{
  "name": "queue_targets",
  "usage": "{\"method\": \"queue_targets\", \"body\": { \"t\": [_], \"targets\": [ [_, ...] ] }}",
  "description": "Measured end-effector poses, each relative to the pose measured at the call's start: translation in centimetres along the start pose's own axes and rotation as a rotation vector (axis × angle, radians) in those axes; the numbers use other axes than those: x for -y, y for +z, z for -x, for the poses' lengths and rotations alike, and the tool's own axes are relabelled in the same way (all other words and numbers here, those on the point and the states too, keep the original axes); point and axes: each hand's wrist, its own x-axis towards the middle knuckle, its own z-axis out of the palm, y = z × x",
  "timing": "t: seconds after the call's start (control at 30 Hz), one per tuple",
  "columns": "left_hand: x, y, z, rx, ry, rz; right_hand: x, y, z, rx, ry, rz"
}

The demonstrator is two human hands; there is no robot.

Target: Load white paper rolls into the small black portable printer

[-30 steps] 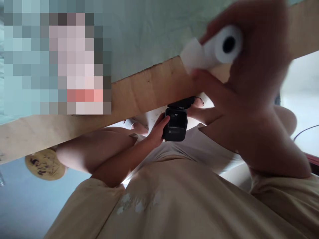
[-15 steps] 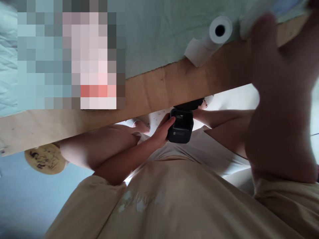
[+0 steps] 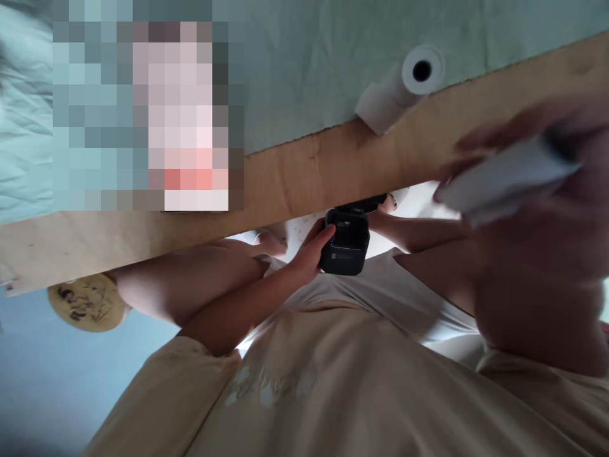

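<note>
A: While our left hand (image 3: 308, 252) sits low in the lap, its grip is wrapped round the small black box-shaped printer (image 3: 346, 242), thumb on the near side, lid end tipped up twd the underside of the wooden bench edge (image 3: 295, 174).

B: And our right hand (image 3: 537, 209)? It's close to the lens and v. blurred.

A: Its grip is closed on a pale, flat white object (image 3: 504, 181), prob. paper or a roll seen side-on; we can't tell which. Fingers above it, thumb below.

B: Where's the white paper roll w/ the dark core hole (image 3: 410, 79)?

A: Lying on its side on the pale green cloth (image 3: 309, 57), right at the cloth's edge, loose end hanging over onto the bare wood. Well apart from both our hands.

B: Other bits?

A: Round tan disc w/ dark markings (image 3: 85, 301) bottom left, beside our knee. Beige shirt (image 3: 333, 387) fills the foreground.
</note>
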Motion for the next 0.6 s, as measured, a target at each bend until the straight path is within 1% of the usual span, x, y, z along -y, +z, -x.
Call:
{"method": "queue_targets", "body": {
  "t": [0.07,0.2,0.3,0.43,0.6],
  "targets": [
    [-0.1,0.1,-0.1,0.0,0.012,0.009,0.0,1.5,0.6,0.054,-0.015,0.055],
    [-0.1,0.5,-0.4,-0.01,0.051,0.042,-1.0,5.1,1.4,0.179,-0.039,0.198],
    [-0.1,0.8,-0.7,-0.026,0.065,0.056,-2.0,7.0,2.2,0.198,-0.096,0.325],
    [-0.2,0.9,-0.9,-0.021,0.071,0.062,-3.2,8.3,2.7,0.14,-0.158,0.493],
    [-0.2,1.0,-0.8,-0.017,0.085,0.064,-3.7,9.1,2.7,0.153,-0.172,0.511]
  ]
}}
